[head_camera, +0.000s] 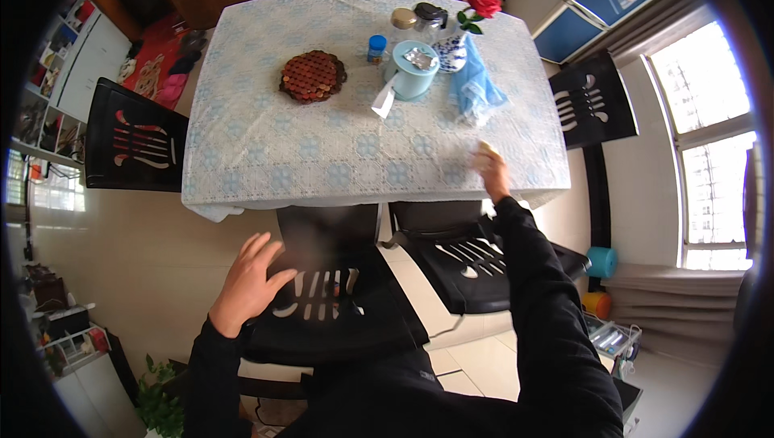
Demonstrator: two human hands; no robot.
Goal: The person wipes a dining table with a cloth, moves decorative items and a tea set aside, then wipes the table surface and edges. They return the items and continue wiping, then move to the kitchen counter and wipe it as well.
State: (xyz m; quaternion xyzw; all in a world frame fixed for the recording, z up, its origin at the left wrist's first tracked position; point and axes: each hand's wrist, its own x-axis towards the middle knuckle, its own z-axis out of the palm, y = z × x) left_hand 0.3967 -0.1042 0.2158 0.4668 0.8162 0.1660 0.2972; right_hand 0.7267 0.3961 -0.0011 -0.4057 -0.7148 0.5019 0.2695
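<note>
My left hand (251, 284) hangs in the air above a black chair (387, 317), fingers apart and holding nothing. Over the near right part of the table my right hand (493, 172) is blurred, and I cannot tell whether anything is in it. Just beyond that hand lies a crumpled blue and white cloth (478, 90), against a blue-and-white vase (449, 54) with a red rose (482, 2). To its left stands a light blue tissue canister (414, 78), a tissue (384, 99) hanging out and crumpled foil (421, 58) on its lid.
A patterned tablecloth (290, 147) covers the table. On it are a reddish-brown round mat (311, 77), a blue-lidded jar (377, 48), a gold-lidded jar (403, 19) and a black-lidded glass pitcher (430, 20). Black chairs (136, 135) surround it. A blue-doored refrigerator (568, 35) stands back right.
</note>
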